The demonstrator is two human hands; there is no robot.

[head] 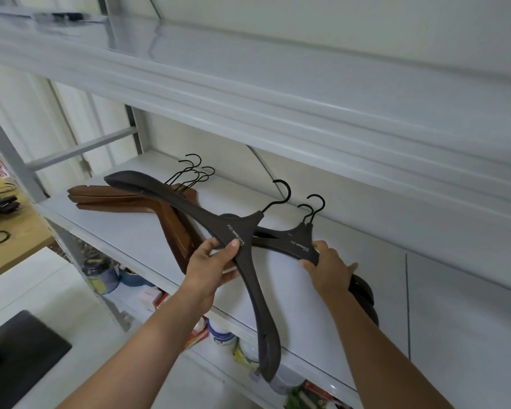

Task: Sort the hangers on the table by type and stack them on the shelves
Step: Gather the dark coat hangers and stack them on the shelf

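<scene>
Left hand: my left hand point(216, 261) is clamped on a dark hanger point(219, 231) just below its neck, thumb on the printed face, fingers wrapped behind.
Held hanger: I see it tilted over the middle shelf point(130, 231), one arm reaching toward the shelf's left end, the other hanging past the front edge; its black hook point(281, 193) points at the back wall.
Right hand: my right hand point(328, 264) presses on the stack of dark hangers point(295, 243), fingers curled over the lower edge of its top piece.
Dark stack: it lies flat near the middle of the shelf, hooks toward the back edge, right arms hidden behind my wrist.
Brown wooden hangers point(124, 199): piled at the shelf's left end, partly under the held hanger's arm.
Surface point(12, 246): wooden, at far left, with more hangers point(0, 202) on it, too blurred for me to sort by type.
</scene>
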